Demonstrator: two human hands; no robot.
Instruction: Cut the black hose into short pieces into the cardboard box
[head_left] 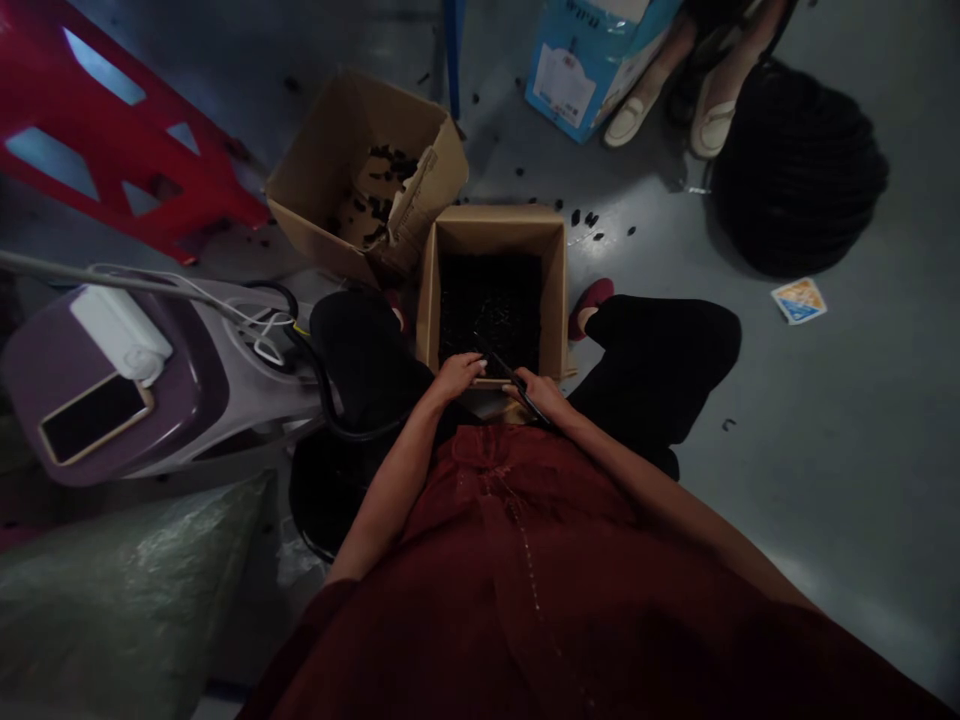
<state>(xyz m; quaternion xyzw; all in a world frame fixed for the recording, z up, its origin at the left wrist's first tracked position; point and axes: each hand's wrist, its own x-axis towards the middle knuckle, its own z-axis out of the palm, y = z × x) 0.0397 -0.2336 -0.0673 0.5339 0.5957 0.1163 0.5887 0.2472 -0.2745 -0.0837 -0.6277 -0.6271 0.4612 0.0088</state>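
Observation:
Between my knees stands an open cardboard box with many small black pieces inside. Over its near rim, my left hand has its fingers drawn together; what they grip, if anything, is too small to tell. Just to the right, my right hand is closed around a long, thin dark tool. The tool slants from my lap toward the box's inside, and its exact kind is unclear in the dim light.
A second cardboard box with scattered black pieces adjoins on the left. A purple stool bears a phone and white device. Red stool, blue carton, black coil and another person's feet surround me.

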